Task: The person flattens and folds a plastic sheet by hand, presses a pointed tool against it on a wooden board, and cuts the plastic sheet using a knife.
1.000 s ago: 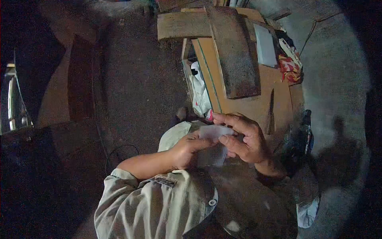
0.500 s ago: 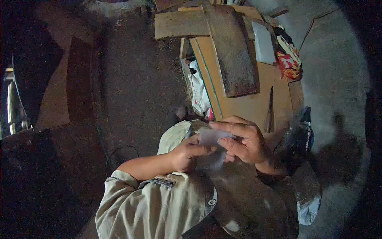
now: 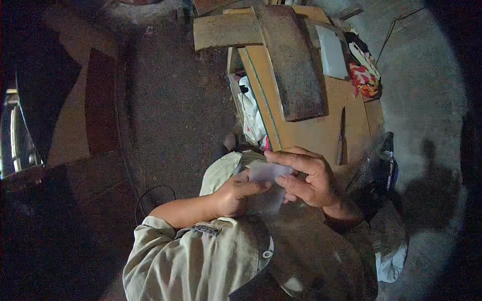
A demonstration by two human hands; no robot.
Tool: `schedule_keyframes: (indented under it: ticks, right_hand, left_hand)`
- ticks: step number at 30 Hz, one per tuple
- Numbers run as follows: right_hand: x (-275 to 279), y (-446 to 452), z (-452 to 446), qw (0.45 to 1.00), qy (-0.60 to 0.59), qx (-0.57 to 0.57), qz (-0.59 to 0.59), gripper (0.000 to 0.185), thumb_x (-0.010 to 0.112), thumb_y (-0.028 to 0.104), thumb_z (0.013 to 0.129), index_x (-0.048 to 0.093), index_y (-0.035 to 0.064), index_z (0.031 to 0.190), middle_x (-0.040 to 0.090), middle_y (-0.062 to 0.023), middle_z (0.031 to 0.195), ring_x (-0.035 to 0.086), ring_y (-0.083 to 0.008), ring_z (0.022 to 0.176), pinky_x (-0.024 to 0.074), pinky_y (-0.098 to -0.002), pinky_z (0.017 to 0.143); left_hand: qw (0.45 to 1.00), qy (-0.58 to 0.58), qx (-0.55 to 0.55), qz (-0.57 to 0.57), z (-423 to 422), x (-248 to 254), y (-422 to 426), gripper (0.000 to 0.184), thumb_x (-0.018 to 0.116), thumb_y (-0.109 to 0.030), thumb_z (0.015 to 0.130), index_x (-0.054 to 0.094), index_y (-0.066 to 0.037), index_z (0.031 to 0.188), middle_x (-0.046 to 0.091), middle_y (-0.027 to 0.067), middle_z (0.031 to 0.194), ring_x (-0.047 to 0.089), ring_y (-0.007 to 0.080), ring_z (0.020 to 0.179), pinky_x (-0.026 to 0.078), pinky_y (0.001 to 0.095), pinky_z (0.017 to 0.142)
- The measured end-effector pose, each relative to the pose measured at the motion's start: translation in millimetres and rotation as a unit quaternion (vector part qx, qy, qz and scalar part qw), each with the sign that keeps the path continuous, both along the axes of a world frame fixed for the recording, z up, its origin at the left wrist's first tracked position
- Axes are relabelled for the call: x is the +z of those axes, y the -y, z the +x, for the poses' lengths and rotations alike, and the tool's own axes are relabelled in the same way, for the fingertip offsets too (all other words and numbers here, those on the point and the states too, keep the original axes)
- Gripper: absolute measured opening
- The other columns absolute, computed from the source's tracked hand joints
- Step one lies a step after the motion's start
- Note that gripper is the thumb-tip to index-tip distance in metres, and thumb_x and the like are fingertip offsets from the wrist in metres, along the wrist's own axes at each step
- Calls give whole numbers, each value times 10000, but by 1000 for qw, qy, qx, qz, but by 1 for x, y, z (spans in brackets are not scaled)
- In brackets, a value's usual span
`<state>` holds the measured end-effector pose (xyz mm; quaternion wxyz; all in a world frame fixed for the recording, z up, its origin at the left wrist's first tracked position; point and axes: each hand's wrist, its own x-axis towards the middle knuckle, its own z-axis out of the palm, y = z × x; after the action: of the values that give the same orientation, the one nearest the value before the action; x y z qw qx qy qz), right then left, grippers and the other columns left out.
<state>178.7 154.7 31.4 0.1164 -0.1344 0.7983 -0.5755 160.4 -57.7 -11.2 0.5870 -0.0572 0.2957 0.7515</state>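
Observation:
Between my two hands is a small, thin, whitish see-through sheet [image 3: 266,200], held in front of my body above my lap. It looks like plastic film, but I cannot make out its exact kind. My left hand [image 3: 235,194] is closed on its left edge, thumb lying across the front. My right hand [image 3: 312,179] pinches the right side with the thumb in front, and its index finger stretches along above the top edge. Some fingertips of both hands are hidden behind the sheet.
Ahead stands a wooden table [image 3: 301,134] with a knife [image 3: 342,138] lying on it. Worn boards [image 3: 293,65], a white flat panel [image 3: 331,52] and a red-patterned cloth [image 3: 365,80] rest farther back. A white bag [image 3: 251,113] shows beside the table's left edge.
The hands and sheet keep nearly the same place, with the right thumb still on the sheet. The whole view has shifted very slightly.

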Motion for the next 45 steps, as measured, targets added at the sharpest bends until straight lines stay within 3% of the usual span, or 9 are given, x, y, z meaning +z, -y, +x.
schedule_keyframes:
  ticks: [10,15,19,28,33,36,40,41,45]
  right_hand:
    - [2,0,4,998,37,-39,-36,372,629,140,879,571,-16,1212,625,-136,994,625,-200,931,499,-311,784]
    - [14,-1,-1,983,164,-50,-62,185,601,116,894,589,-27,1010,616,-104,855,623,-115,603,497,-253,536]
    - [5,1,0,991,102,-59,-59,143,585,100,898,577,-27,962,616,-92,816,580,-88,484,475,-238,456]
    - [4,-8,-8,975,184,-104,-69,137,590,72,882,594,-33,969,630,-79,828,602,-95,626,490,-244,505]
    - [-15,-26,-23,991,38,-128,-2,122,590,76,883,601,-33,936,636,-84,798,595,-96,708,479,-263,595]
    - [-36,-39,-32,984,44,-162,-57,135,586,98,891,593,-30,934,639,-88,808,597,-102,695,478,-274,582]
    - [-68,-70,-56,982,-5,-182,40,154,569,137,912,591,-12,948,641,-80,843,597,-106,768,481,-288,669]
    - [-70,-80,-65,982,90,-165,11,153,545,118,918,572,-29,953,622,-63,924,565,-111,882,465,-283,790]
    - [-122,-116,-102,979,81,-183,50,156,545,120,915,577,-27,959,610,-98,989,573,-168,980,448,-316,853]
  left_hand:
    - [999,41,1,11,-3,12,-6,377,486,-113,916,456,14,1270,586,170,1147,589,281,1079,457,415,960]
    - [996,61,14,58,-4,10,-7,417,502,-108,901,425,28,1288,576,174,1162,586,302,1090,442,416,985]
    - [999,37,-2,-2,-7,14,-7,420,503,-102,898,421,32,1287,575,173,1165,584,300,1096,438,416,989]
    - [999,6,26,-35,-13,10,-19,380,509,-97,911,445,18,1267,580,143,1149,594,259,1067,470,387,945]
    - [992,-75,44,-87,-28,-10,-37,279,539,-131,930,556,7,1171,622,71,1058,593,142,954,480,298,846]
    - [985,-116,67,-110,-41,-21,-54,281,534,-96,927,528,3,1190,617,106,1101,601,214,1013,483,363,897]
    - [976,-164,86,-116,-60,-52,-83,319,541,-126,936,526,19,1220,593,79,1151,538,151,1069,427,312,936]
    - [971,-180,90,-128,-65,-61,-92,350,531,-125,940,493,19,1257,585,97,1161,530,157,1076,429,304,933]
    - [950,-210,84,-216,-90,-106,-124,402,524,-113,932,437,2,1308,590,141,1128,551,191,1060,437,306,920]
